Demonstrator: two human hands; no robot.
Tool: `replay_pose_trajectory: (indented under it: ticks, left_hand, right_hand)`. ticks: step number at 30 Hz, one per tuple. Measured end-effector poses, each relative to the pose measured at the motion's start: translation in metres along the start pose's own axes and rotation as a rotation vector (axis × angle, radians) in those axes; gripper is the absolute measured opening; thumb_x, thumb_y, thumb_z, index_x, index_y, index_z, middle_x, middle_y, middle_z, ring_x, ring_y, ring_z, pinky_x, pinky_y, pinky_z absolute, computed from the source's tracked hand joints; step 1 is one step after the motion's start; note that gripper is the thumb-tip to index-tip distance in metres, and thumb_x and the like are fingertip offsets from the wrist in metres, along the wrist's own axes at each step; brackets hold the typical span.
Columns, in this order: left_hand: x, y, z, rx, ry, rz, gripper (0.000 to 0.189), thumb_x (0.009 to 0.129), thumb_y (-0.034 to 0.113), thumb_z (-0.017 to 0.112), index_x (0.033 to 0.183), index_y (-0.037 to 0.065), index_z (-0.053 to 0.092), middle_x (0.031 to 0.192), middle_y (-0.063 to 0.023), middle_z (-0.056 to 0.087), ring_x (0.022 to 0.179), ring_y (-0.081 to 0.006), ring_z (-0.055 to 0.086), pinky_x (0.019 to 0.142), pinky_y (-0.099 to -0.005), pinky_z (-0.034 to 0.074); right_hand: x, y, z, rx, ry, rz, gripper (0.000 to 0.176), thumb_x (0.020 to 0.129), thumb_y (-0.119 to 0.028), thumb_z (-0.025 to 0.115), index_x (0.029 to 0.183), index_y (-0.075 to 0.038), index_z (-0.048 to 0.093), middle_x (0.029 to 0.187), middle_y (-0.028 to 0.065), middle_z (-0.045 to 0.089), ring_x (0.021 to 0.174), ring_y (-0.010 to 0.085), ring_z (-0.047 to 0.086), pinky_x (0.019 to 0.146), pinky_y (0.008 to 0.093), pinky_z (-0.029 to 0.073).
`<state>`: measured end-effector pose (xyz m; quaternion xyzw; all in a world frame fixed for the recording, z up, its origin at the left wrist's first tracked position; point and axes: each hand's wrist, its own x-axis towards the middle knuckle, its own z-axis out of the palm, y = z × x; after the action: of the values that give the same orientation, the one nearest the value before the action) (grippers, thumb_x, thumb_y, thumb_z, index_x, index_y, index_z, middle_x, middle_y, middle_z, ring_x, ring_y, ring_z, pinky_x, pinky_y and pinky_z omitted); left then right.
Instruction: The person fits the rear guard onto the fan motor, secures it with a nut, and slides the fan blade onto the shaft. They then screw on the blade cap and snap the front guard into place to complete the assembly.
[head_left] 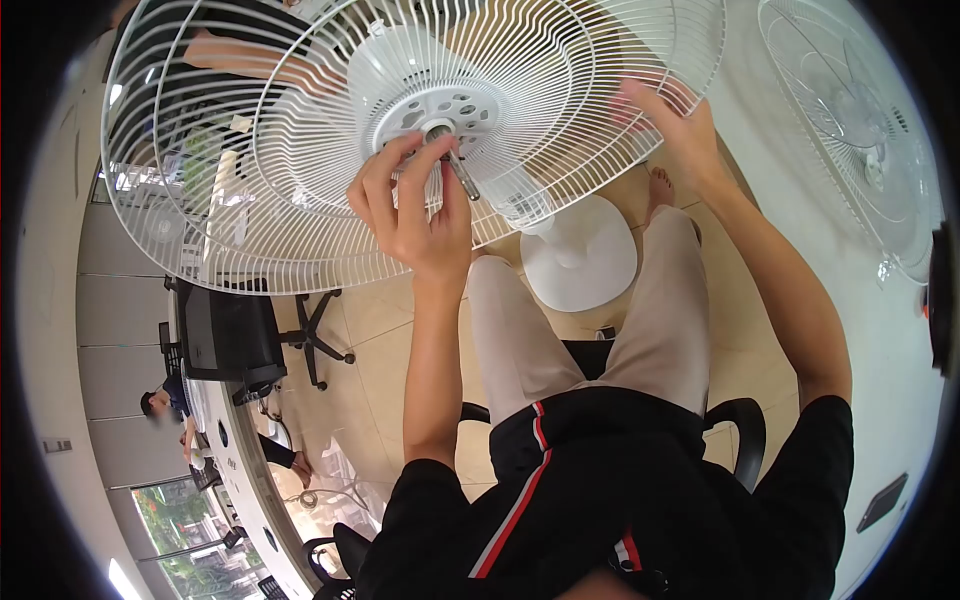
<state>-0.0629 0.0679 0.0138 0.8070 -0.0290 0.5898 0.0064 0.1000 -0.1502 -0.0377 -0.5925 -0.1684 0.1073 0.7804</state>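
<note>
A white stand fan (395, 65) stands in front of me, with the wire rear grille (300, 215) fitted around its motor and the bare metal shaft (470, 185) sticking out toward me. The fingers of my left hand (415, 205) are curled around the base of the shaft at the hub; whatever small part lies under the fingertips is hidden. At the grille's right edge, my right hand (690, 130) grips the wire rim, some fingers behind the wires. Below is the fan's round white base (580, 265) on the floor, between my legs.
On the white table (880, 400) to my right lie a front grille with a clear fan blade (850, 110) and a phone (883, 502). Another person's arm (260, 62) shows behind the grille. A black office chair (235, 330) and a seated person (170, 405) are at left.
</note>
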Motion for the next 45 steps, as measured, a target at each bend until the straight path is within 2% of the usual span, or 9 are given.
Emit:
replay_pose_trajectory:
  ticks: [5,11,19,22,25,29,33,40,45]
  left_hand:
    - [0.001,0.004,0.001,0.014,-0.020,-0.001,0.031,0.072,-0.001,0.085,0.099,0.011,0.076,0.107,-0.0037,0.070,0.098,-0.0207,0.060,0.083,-0.0331,0.044]
    - [0.004,0.004,0.000,0.089,-0.034,0.036,0.028,0.073,0.002,0.084,0.098,0.010,0.076,0.117,-0.0042,0.070,0.107,-0.0238,0.056,0.086,-0.0345,0.046]
    - [0.003,-0.002,0.003,0.077,0.000,0.068,0.031,0.069,-0.004,0.082,0.097,0.009,0.077,0.117,-0.0042,0.072,0.112,-0.0256,0.057,0.090,-0.0351,0.048]
    - [0.007,-0.001,0.001,0.058,-0.043,0.059,0.032,0.069,-0.008,0.080,0.097,0.008,0.077,0.111,-0.0042,0.075,0.111,-0.0258,0.060,0.090,-0.0340,0.050]
    - [0.010,0.002,-0.001,0.064,-0.055,0.066,0.033,0.070,-0.010,0.078,0.098,0.008,0.077,0.109,-0.0043,0.077,0.111,-0.0256,0.061,0.090,-0.0329,0.050]
    - [0.008,-0.005,-0.002,0.052,-0.072,0.094,0.033,0.073,-0.008,0.078,0.100,0.011,0.077,0.115,-0.0018,0.076,0.110,-0.0240,0.059,0.086,-0.0324,0.049]
    - [0.011,-0.004,-0.006,0.055,-0.103,0.115,0.038,0.072,-0.013,0.074,0.103,0.008,0.077,0.112,-0.0040,0.077,0.112,-0.0242,0.061,0.090,-0.0325,0.051]
    - [0.012,-0.009,-0.012,0.038,-0.176,0.143,0.038,0.076,-0.013,0.073,0.109,0.006,0.075,0.116,-0.0055,0.075,0.116,-0.0249,0.060,0.094,-0.0350,0.052]
    - [0.016,-0.008,-0.014,0.024,-0.206,0.183,0.042,0.077,-0.015,0.071,0.115,0.004,0.073,0.118,-0.0061,0.074,0.122,-0.0261,0.058,0.094,-0.0340,0.054]
  right_hand:
    - [0.003,0.000,0.000,-0.019,-0.014,0.053,0.043,0.094,-0.036,0.074,0.116,0.000,0.068,0.100,0.0082,0.073,0.087,0.0148,0.071,0.073,0.0258,0.056]
    - [-0.001,0.002,0.005,-0.056,-0.051,0.310,0.049,0.091,-0.044,0.076,0.115,-0.002,0.068,0.096,0.0067,0.072,0.084,0.0133,0.071,0.064,0.0246,0.057]
    - [0.001,0.006,0.003,-0.189,-0.105,0.360,0.058,0.089,-0.052,0.074,0.121,-0.003,0.068,0.103,0.0075,0.073,0.088,0.0130,0.071,0.070,0.0273,0.060]
    - [-0.005,-0.002,0.010,-0.038,-0.026,0.237,0.038,0.092,-0.033,0.076,0.114,-0.002,0.070,0.099,0.0068,0.073,0.086,0.0121,0.071,0.073,0.0256,0.060]
    - [0.009,0.014,-0.002,0.047,0.020,-0.043,0.036,0.093,-0.025,0.075,0.119,-0.001,0.068,0.104,0.0077,0.073,0.092,0.0139,0.070,0.079,0.0268,0.060]
    - [0.011,0.018,-0.005,-0.089,0.101,-0.235,0.037,0.094,-0.027,0.075,0.116,0.003,0.070,0.098,0.0073,0.074,0.088,0.0128,0.070,0.078,0.0267,0.059]
    - [0.006,0.017,-0.001,-0.095,0.067,-0.141,0.036,0.096,-0.029,0.072,0.110,0.004,0.072,0.094,0.0065,0.074,0.083,0.0097,0.068,0.077,0.0264,0.058]
    - [0.000,0.003,-0.007,-0.476,-0.090,0.024,0.050,0.096,-0.048,0.067,0.093,0.001,0.076,0.075,0.0046,0.070,0.067,0.0105,0.065,0.062,0.0263,0.054]
    - [0.014,0.029,-0.018,-0.540,-0.290,0.266,0.059,0.091,-0.060,0.066,0.096,-0.002,0.076,0.080,0.0063,0.071,0.067,0.0151,0.067,0.060,0.0294,0.057]
